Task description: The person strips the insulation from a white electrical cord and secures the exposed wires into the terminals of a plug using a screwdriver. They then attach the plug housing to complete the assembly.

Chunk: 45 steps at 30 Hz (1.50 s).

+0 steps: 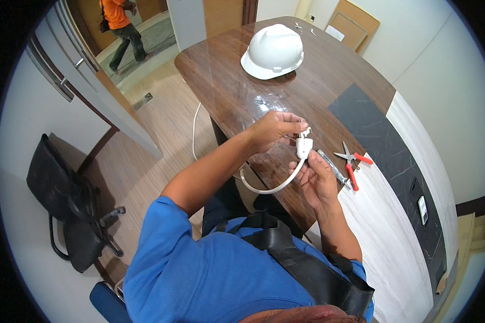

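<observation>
Above the near edge of the brown table, both my hands work on a white electrical plug point(304, 148) fitted on a thick white cable point(269, 191). My left hand point(275, 131) pinches a small white piece with metal-looking bits point(305, 132) at the plug's upper end; its exact kind is too small to tell. Below, my right hand point(320, 180) has the plug's lower end and the cable between thumb and fingers. The cable loops down to the left and past the table edge. Beside my right hand lies a slim grey tool point(331, 166), partly hidden.
Red-handled cutters point(350, 161) lie spread on the table, right of my hands. A white hard hat point(273, 52) stands farther back. A small white device point(422, 210) rests on the dark strip. At left is a black chair point(64, 199); a person in orange point(118, 24) walks beyond the doorway.
</observation>
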Each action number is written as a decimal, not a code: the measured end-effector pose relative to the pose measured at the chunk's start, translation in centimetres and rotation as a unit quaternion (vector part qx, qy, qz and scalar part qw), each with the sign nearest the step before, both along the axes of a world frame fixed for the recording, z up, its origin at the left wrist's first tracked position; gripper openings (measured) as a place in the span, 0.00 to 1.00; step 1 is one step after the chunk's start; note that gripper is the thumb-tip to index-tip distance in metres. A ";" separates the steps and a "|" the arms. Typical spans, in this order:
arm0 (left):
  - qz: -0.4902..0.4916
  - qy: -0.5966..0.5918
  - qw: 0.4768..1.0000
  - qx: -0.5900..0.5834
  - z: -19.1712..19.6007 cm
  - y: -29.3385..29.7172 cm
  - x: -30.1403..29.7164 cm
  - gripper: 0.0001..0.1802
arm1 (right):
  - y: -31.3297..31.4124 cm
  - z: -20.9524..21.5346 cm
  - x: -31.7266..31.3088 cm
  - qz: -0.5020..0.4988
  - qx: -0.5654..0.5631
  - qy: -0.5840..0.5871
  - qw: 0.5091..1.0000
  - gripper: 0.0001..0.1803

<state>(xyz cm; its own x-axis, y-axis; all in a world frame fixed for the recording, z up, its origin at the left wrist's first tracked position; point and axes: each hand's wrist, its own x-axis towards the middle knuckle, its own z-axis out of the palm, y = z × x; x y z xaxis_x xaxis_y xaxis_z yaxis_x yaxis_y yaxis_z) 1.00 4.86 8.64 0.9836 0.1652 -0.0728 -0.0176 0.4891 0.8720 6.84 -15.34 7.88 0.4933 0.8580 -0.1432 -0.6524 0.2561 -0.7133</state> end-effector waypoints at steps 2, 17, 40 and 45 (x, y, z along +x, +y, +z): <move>-0.015 -0.007 1.000 0.002 0.3 0.2 -0.4 0.18 | 0.0 -0.1 -0.1 0.008 0.014 -0.006 1.000 0.16; -0.127 -0.131 0.983 0.021 -0.9 1.6 -4.0 0.24 | -0.2 2.2 -4.5 0.026 -0.052 -0.116 0.992 0.22; -0.103 -0.098 0.978 0.152 2.8 -0.1 -4.6 0.24 | -0.1 0.1 -5.1 0.102 0.033 0.022 0.994 0.19; -0.140 -0.109 0.972 0.153 3.0 -0.4 -4.4 0.23 | -0.3 -0.4 -5.4 0.181 0.039 -0.024 0.982 0.18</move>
<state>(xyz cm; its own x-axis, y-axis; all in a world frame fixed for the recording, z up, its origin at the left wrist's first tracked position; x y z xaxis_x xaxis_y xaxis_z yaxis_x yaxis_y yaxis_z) -3.36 4.45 11.60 0.9796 -0.1308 0.1527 -0.1214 0.2206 0.9678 1.48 -15.59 7.50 0.1578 0.9860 -0.0545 -0.6774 0.0679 -0.7325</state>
